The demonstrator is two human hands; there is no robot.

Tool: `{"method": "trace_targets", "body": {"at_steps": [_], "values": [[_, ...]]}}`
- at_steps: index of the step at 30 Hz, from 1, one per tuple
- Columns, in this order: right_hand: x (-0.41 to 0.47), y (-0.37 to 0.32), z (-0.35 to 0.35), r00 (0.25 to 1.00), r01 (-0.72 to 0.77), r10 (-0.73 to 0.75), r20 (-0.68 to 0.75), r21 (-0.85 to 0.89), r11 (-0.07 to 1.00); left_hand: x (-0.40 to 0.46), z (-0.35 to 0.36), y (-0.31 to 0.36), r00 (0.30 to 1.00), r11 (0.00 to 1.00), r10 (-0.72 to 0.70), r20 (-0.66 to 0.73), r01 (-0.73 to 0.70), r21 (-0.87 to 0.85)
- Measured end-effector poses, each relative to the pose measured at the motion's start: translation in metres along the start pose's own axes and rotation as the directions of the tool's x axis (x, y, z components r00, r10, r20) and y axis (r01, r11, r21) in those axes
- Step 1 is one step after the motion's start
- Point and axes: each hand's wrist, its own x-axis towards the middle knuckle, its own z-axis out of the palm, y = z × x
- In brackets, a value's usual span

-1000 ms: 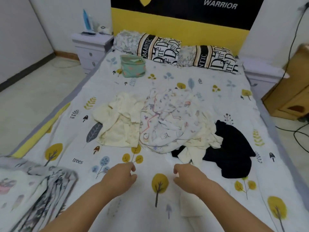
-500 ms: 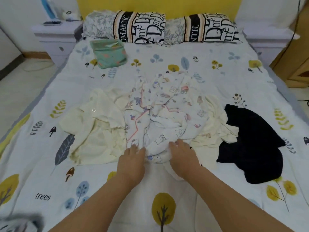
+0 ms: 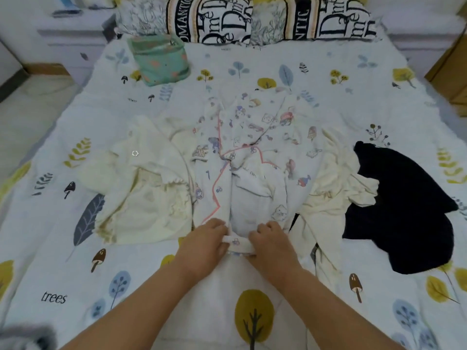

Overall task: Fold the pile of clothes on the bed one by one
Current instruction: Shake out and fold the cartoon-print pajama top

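Both hands, left (image 3: 202, 245) and right (image 3: 271, 245), fingers clamped on white cartoon-print cotton garment's (image 3: 252, 147) near hem. Risk: dragging along cream ruffled top (image 3: 141, 188) at nine o'clock, overlapped.

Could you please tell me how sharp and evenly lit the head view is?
Head view: soft, even light with no glare; both hands and the cartoon-print garment are fairly sharp; the pillows and frame edges smear; the wide lens bows the bed's sides.
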Motion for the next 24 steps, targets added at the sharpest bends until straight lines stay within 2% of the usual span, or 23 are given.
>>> {"method": "trace_targets", "body": {"at_steps": [5, 8, 11, 13, 14, 15, 16, 18, 19, 21, 22, 23, 24], "values": [[-0.035, -0.016, -0.074, 0.992, -0.005, 0.029, -0.124, 0.19, 0.982, -0.034, -0.061, 0.039, 0.999, 0.999, 0.04, 0.003, -0.04, 0.014], [-0.055, -0.024, -0.13, 0.995, -0.072, 0.088, -0.043, 0.286, 0.956, -0.058, -0.108, 0.066, 0.996, 0.998, 0.064, -0.07, -0.064, 0.0], [-0.075, -0.037, -0.193, 0.982, -0.081, 0.131, -0.138, 0.318, 0.945, -0.082, -0.158, 0.1, 0.982, 0.994, 0.079, -0.173, -0.091, -0.063], [-0.088, -0.05, -0.233, 0.932, -0.107, 0.198, -0.304, 0.292, 0.95, -0.097, -0.19, 0.123, 0.955, 0.981, 0.077, -0.286, -0.124, -0.15], [-0.096, -0.058, -0.252, 0.882, -0.136, 0.245, -0.403, 0.28, 0.95, -0.104, -0.205, 0.136, 0.938, 0.97, 0.077, -0.337, -0.149, -0.192], [-0.103, -0.067, -0.274, 0.842, -0.195, 0.307, -0.444, 0.279, 0.94, -0.111, -0.22, 0.148, 0.924, 0.962, 0.081, -0.373, -0.17, -0.212], [-0.112, -0.075, -0.296, 0.839, -0.271, 0.379, -0.391, 0.305, 0.913, -0.118, -0.236, 0.162, 0.91, 0.958, 0.093, -0.404, -0.193, -0.213], [-0.125, -0.091, -0.34, 0.864, -0.356, 0.474, -0.17, 0.46, 0.813, -0.135, -0.264, 0.189, 0.872, 0.95, 0.123, -0.473, -0.241, -0.197], [-0.131, -0.098, -0.362, 0.859, -0.371, 0.509, -0.057, 0.616, 0.695, -0.144, -0.277, 0.202, 0.853, 0.946, 0.141, -0.502, -0.265, -0.185], [-0.144, -0.108, -0.405, 0.832, -0.385, 0.525, 0.18, 0.868, 0.313, -0.165, -0.298, 0.226, 0.82, 0.936, 0.202, -0.536, -0.322, -0.141], [-0.153, -0.114, -0.422, 0.847, -0.353, 0.478, 0.231, 0.917, 0.183, -0.175, -0.305, 0.236, 0.797, 0.921, 0.25, -0.55, -0.37, -0.118], [-0.162, -0.119, -0.434, 0.864, -0.31, 0.452, 0.221, 0.941, 0.132, -0.186, -0.311, 0.246, 0.776, 0.905, 0.297, -0.556, -0.415, -0.096], [-0.169, -0.122, -0.442, 0.882, -0.282, 0.436, 0.178, 0.941, 0.187, -0.197, -0.315, 0.255, 0.765, 0.891, 0.334, -0.55, -0.447, -0.081]]}}
